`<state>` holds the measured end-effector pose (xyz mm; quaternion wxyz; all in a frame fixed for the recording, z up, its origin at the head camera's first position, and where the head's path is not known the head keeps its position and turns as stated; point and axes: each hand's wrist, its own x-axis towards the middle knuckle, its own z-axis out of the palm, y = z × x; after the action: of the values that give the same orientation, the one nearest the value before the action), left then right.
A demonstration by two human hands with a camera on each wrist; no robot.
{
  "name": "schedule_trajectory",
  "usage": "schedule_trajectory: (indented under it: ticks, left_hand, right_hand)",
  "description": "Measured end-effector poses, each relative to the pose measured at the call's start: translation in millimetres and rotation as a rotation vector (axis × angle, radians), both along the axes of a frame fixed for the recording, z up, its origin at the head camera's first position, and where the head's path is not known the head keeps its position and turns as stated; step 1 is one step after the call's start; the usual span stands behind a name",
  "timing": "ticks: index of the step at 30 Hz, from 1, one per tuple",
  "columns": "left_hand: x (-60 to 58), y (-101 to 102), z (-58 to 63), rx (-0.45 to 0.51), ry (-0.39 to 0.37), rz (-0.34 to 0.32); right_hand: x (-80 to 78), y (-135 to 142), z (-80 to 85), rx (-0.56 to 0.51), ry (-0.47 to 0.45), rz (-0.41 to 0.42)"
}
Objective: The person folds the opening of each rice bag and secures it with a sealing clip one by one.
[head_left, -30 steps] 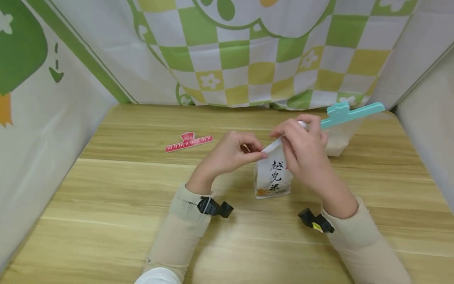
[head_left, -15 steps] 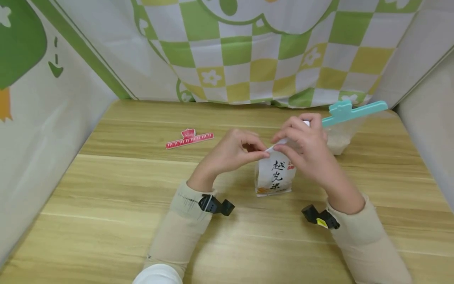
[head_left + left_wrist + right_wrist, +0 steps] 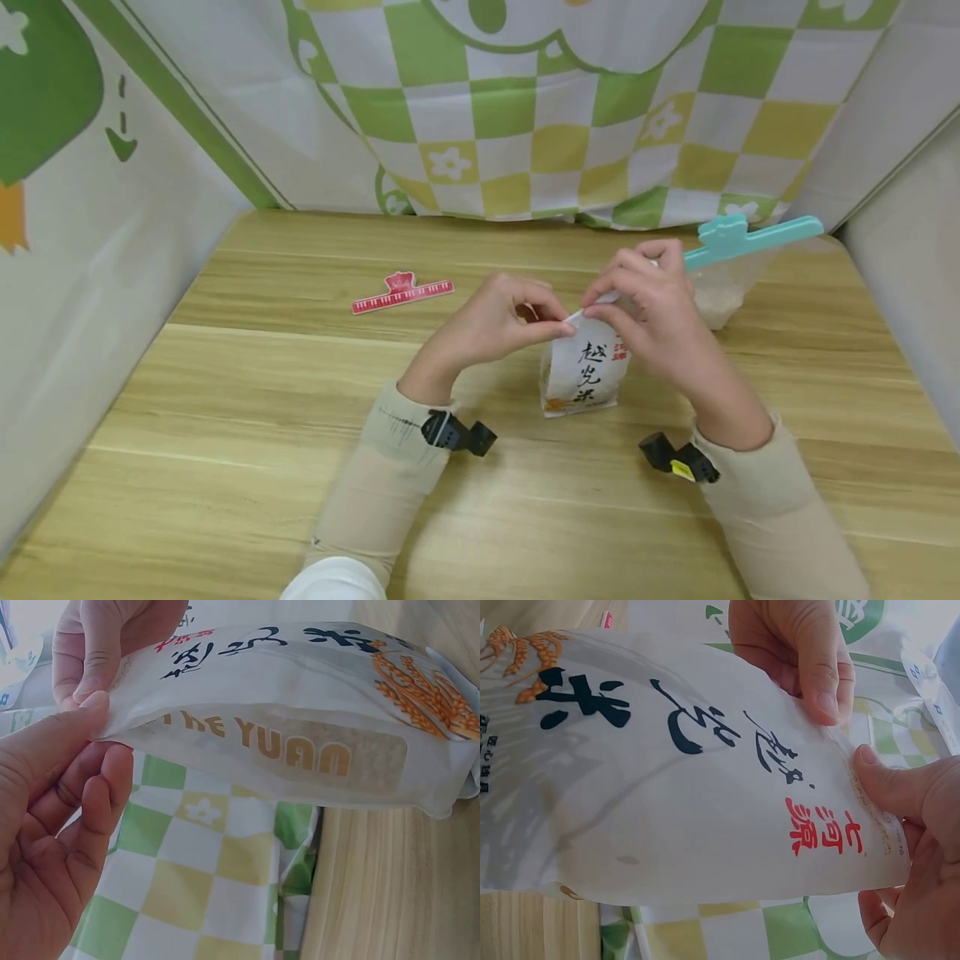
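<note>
A white paper-like rice bag [image 3: 573, 383] with black and red characters stands upright on the wooden table. My left hand [image 3: 510, 321] pinches the left end of its top edge between thumb and fingers. Close by, my right hand [image 3: 660, 312] pinches the same edge further right. In the left wrist view, the bag's side panel [image 3: 292, 750] carries gold letters and a see-through window. The right wrist view shows its broad front [image 3: 667, 825], and both thumbs lie near the top edge.
Left of the hands lies a red sealing clip [image 3: 403, 293] with a piano-key pattern. Behind my right hand stands a clear bag of whitish grains [image 3: 720, 296], a teal sealing clip [image 3: 753, 240] across its top. A checkered cloth [image 3: 502, 150] hangs at the table's back edge.
My right thumb has shifted up to the bag's top edge, so more red print shows. The top edge looks narrower, and both hands have moved slightly right in the head view.
</note>
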<state>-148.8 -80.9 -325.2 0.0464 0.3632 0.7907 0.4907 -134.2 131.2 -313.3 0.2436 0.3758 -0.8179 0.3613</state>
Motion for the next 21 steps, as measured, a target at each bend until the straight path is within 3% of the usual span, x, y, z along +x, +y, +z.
schedule_trajectory:
  ticks: [6, 13, 18, 21]
  left_hand:
    - [0.8, 1, 3.0, -0.030, -0.019, 0.020]
    - [-0.1, -1, 4.2, -0.045, -0.037, 0.018]
    - [-3.5, -12, 2.0, -0.070, -0.088, 0.015]
    - [-5.2, -24, 0.6, -0.108, -0.111, 0.053]
  right_hand:
    - [-0.8, 1, 0.4, 0.020, 0.014, -0.006]
    - [1.8, 1, 1.8, 0.056, -0.071, -0.067]
    - [2.5, 0, 0.2, 0.077, -0.056, -0.077]
    - [2.3, -1, -1.2, 0.081, -0.034, -0.065]
